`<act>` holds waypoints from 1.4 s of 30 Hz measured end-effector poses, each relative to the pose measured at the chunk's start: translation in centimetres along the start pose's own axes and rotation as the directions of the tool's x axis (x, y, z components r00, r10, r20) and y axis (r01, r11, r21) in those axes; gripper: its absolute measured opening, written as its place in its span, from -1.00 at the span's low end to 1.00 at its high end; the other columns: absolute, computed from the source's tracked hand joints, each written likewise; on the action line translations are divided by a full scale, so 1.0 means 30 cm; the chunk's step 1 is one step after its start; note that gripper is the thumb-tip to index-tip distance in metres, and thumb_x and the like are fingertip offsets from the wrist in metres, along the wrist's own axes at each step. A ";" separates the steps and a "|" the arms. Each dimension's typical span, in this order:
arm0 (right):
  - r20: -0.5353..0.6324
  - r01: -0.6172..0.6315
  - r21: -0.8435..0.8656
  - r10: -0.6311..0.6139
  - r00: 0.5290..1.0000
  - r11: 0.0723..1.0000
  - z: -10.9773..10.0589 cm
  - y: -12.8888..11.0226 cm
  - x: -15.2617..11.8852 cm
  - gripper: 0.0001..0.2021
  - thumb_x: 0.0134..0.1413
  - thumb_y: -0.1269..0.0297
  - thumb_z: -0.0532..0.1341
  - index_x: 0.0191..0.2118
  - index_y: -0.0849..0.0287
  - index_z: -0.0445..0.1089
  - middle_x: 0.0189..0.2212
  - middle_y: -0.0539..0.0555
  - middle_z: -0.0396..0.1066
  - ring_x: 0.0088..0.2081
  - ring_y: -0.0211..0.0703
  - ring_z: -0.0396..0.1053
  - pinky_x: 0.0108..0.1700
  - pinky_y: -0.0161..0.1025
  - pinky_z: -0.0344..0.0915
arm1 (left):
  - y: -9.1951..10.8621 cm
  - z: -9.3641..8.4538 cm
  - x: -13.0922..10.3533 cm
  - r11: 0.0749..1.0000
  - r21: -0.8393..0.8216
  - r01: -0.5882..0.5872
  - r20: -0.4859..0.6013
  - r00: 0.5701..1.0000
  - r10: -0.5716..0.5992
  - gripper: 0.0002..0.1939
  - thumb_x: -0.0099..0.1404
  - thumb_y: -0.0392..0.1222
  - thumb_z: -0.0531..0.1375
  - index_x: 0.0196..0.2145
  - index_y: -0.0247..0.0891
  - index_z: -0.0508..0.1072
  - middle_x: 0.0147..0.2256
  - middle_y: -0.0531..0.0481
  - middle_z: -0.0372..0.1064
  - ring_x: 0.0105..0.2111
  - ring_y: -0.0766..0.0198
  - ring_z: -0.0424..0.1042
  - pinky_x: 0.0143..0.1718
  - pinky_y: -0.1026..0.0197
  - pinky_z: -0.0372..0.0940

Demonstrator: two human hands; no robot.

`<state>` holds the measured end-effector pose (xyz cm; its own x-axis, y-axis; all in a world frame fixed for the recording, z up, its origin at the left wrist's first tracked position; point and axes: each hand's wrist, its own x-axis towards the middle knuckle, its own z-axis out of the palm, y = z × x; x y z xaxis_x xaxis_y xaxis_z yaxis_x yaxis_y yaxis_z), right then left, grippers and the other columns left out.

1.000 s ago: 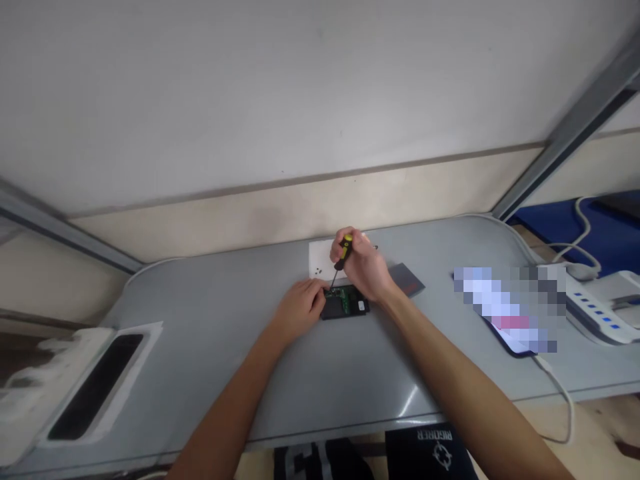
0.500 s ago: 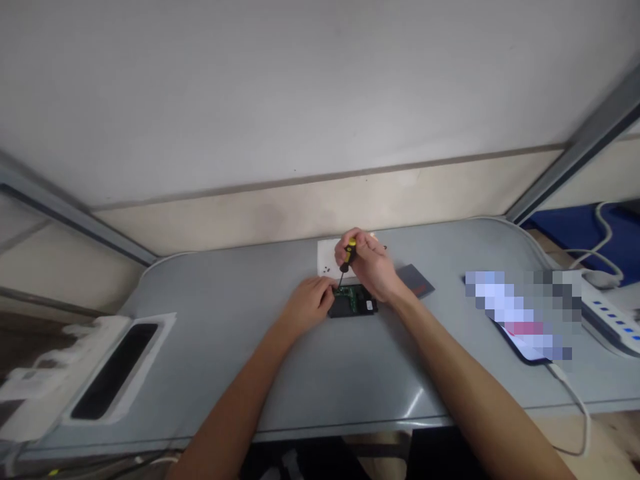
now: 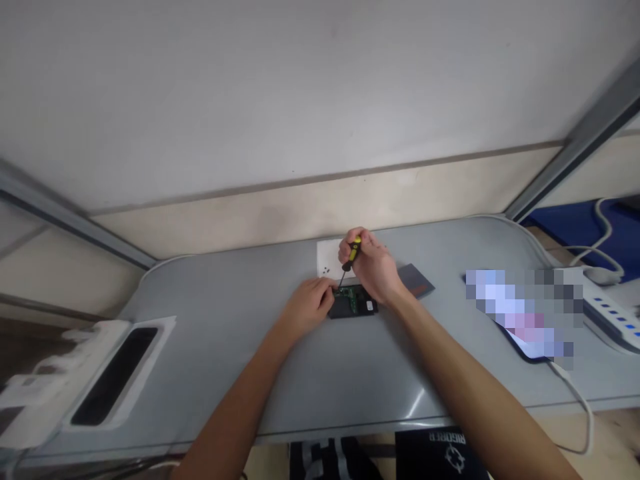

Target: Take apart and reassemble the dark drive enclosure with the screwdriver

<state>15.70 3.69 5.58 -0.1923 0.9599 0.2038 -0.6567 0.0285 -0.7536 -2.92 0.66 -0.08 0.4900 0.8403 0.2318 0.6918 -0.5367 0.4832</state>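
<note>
An opened phone (image 3: 344, 308), dark with a bare green circuit board (image 3: 354, 295) along its upper part, lies flat near the table's back. My left hand (image 3: 311, 300) grips its left edge, fingers bent together at the upper left corner. My right hand (image 3: 371, 263) is closed around a small screwdriver (image 3: 355, 249) with a yellow and black handle. Its shaft slants down to the left, and the tip meets the board close to my left fingertips. Behind the phone, a white sheet (image 3: 327, 253) bears several tiny dark pieces, perhaps screws. The right hand covers part of this sheet.
A dark flat panel (image 3: 416, 280) lies right of the phone. Farther right are a lit phone (image 3: 533, 353) on a white cable and a white power strip (image 3: 613, 320). At left, a black phone-shaped slab (image 3: 116, 377) rests on white material beside white plugs (image 3: 75, 347).
The screwdriver handle and my right hand have shifted slightly to the right, tilting the shaft more. The tip stays at about the same spot. My left hand has hardly moved.
</note>
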 end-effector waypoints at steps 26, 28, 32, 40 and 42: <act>0.058 0.025 -0.064 -0.021 0.998 0.998 -0.007 -0.006 0.000 -0.68 0.20 -0.02 0.34 -0.26 0.05 0.25 -0.37 -0.01 0.31 -0.33 -0.17 0.25 -0.27 -0.20 0.17 | -0.008 0.000 0.003 1.000 0.007 -0.013 -0.004 1.000 0.013 -0.76 0.44 -0.30 0.01 -0.13 -0.20 0.47 -0.23 -0.07 0.53 -0.20 0.14 0.49 -0.05 0.04 0.37; 0.091 0.015 -0.056 -0.010 0.996 0.998 -0.010 -0.005 0.002 -0.67 0.21 -0.06 0.32 -0.26 0.09 0.31 -0.35 0.02 0.31 -0.32 -0.17 0.27 -0.24 -0.18 0.20 | -0.006 -0.002 0.004 1.000 0.017 -0.009 0.005 1.000 0.009 -0.77 0.44 -0.29 0.01 -0.13 -0.21 0.46 -0.24 -0.07 0.52 -0.22 0.14 0.49 -0.07 0.04 0.37; 0.083 0.022 0.020 -0.024 0.996 1.000 0.000 0.019 0.000 -0.62 0.23 -0.15 0.25 -0.25 0.08 0.30 -0.43 -0.02 0.21 -0.39 -0.19 0.20 -0.29 -0.19 0.17 | -0.002 -0.002 0.004 1.000 0.031 0.001 -0.004 1.000 -0.001 -0.76 0.46 -0.28 0.01 -0.13 -0.21 0.47 -0.22 -0.08 0.53 -0.19 0.12 0.50 -0.05 0.02 0.37; -0.005 0.064 -0.046 -0.065 0.998 0.997 -0.013 0.015 0.003 -0.67 0.18 -0.02 0.34 -0.28 0.04 0.22 -0.43 -0.04 0.24 -0.39 -0.18 0.19 -0.32 -0.22 0.14 | -0.007 0.003 0.003 1.000 0.023 0.001 -0.017 1.000 0.000 -0.76 0.45 -0.29 0.02 -0.13 -0.20 0.49 -0.22 -0.07 0.54 -0.19 0.13 0.50 -0.03 0.04 0.38; 0.042 0.043 -0.070 -0.040 0.998 0.997 -0.024 0.009 0.008 -0.72 0.22 -0.02 0.29 -0.28 0.07 0.30 -0.35 0.04 0.30 -0.33 -0.15 0.25 -0.27 -0.19 0.19 | -0.010 0.004 0.004 1.000 0.022 -0.004 -0.016 1.000 0.004 -0.76 0.45 -0.29 0.02 -0.13 -0.20 0.48 -0.23 -0.07 0.54 -0.20 0.13 0.50 -0.04 0.04 0.38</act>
<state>16.01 4.12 4.99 -0.1967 0.9454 0.2597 -0.6116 0.0887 -0.7862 -3.00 0.91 -0.29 0.4844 0.8392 0.2471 0.7014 -0.5414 0.4636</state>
